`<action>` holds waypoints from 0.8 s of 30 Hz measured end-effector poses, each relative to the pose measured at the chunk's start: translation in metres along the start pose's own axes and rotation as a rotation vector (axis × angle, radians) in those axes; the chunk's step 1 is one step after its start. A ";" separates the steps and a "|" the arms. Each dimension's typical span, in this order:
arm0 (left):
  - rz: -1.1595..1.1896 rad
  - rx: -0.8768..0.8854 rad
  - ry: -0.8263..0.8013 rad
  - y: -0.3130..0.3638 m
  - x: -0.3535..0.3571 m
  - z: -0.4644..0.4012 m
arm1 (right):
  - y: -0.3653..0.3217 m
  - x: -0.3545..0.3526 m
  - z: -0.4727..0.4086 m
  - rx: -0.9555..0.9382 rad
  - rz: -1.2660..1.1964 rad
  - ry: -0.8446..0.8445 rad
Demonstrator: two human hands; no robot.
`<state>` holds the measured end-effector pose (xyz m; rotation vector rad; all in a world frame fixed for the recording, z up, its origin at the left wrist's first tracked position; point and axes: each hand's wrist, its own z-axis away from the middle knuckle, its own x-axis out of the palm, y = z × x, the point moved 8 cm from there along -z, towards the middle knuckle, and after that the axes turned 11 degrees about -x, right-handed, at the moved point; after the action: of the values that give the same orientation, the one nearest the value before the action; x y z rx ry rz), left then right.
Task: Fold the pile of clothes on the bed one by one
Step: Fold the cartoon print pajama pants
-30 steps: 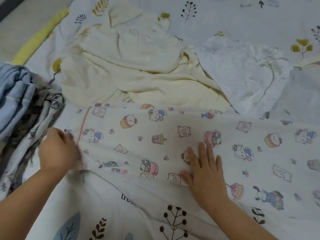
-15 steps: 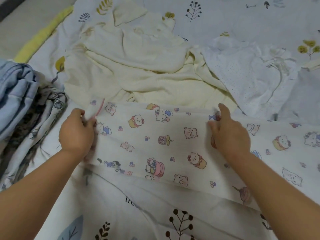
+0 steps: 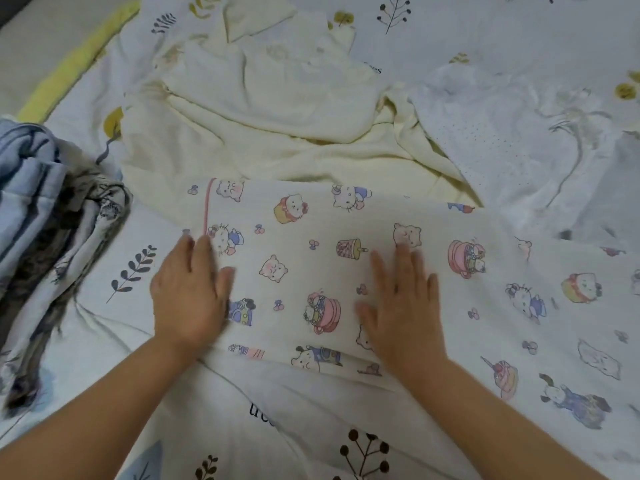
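A white garment with a cartoon print lies spread across the bed in front of me, with a pink seam at its left end. My left hand lies flat on that left end, fingers straight. Flat on the middle of the same garment, my right hand presses down with fingers spread. Behind it lies a crumpled cream garment, and to the right of that a white dotted garment.
A stack of folded blue and dark-patterned clothes sits at the left edge. The bed sheet has a leaf print. A yellow strip runs along the bed's far left side.
Both hands gripped the garment's far edge half a second ago. They now lie flat on it, nearer to me, and the cloth lies folded over and smoother.
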<state>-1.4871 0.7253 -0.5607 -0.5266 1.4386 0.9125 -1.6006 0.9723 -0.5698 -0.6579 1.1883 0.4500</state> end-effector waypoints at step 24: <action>0.744 -0.574 -0.456 -0.036 -0.033 -0.006 | 0.023 0.018 0.009 0.072 -0.045 -0.121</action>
<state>-1.4587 0.6926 -0.5368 -0.1501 0.9282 1.9312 -1.6037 0.9949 -0.5907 -0.5863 1.0681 0.4015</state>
